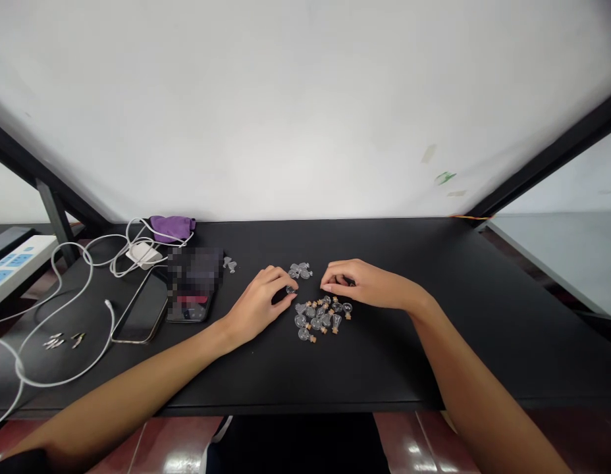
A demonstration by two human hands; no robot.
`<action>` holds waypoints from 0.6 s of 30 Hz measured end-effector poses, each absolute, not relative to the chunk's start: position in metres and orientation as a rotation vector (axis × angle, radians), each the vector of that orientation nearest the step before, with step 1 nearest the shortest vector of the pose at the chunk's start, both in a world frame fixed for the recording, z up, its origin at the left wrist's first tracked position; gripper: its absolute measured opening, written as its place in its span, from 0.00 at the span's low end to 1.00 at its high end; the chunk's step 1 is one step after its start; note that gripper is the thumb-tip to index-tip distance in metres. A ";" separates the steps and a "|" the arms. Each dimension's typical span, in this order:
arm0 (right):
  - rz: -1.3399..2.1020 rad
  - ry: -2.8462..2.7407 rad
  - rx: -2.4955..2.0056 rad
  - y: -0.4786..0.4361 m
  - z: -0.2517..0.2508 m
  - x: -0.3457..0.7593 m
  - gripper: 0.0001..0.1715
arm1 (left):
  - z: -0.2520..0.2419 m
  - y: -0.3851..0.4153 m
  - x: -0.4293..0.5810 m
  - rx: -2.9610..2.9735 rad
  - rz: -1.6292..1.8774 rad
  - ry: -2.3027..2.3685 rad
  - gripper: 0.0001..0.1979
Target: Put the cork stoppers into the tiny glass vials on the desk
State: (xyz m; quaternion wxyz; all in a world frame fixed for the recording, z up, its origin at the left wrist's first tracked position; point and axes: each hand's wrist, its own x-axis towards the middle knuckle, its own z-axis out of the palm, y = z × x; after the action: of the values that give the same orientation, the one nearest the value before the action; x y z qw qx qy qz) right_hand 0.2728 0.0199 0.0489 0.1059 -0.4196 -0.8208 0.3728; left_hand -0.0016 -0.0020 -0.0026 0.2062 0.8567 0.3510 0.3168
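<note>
My left hand (266, 297) pinches a small clear glass bottle (291, 289) between thumb and fingers, just above the black tabletop. To its right my right hand (349, 282) is closed, its fingers curled with the tips together; whatever they hold, if anything, is hidden. Below and between the hands lies a loose heap of tiny corked glass bottles (315, 322), tipped on their sides in various directions. A smaller group of clear little bottles (304, 270) rests behind, beside my left fingertips; no corks show on these.
Two phones, one dark (142, 309) and one partly blurred (191, 289), lie left of my left hand. Clear pieces (230, 264) sit beside them. Farther left are a white cable (63, 378), a charger (143, 255), a purple pouch (172, 228), small metallic bits (53, 341) and a power strip (19, 266).
</note>
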 end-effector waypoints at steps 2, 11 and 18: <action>1.065 -2.381 -1.268 0.020 0.049 0.274 0.21 | -0.003 -0.002 -0.002 2.380 0.890 0.975 0.06; 0.947 -2.335 -1.551 0.036 0.055 0.311 0.19 | -0.004 -0.003 -0.003 2.277 0.955 0.929 0.08; 1.067 -2.333 -1.572 0.034 0.047 0.315 0.21 | -0.004 -0.005 -0.003 2.257 0.992 0.925 0.09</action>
State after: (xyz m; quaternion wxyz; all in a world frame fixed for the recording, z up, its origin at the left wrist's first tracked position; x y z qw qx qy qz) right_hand 0.3147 0.0342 0.0468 0.0665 -0.5213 -0.7738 0.3537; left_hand -0.0025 -0.0045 -0.0044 0.2514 0.8296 0.3401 0.3645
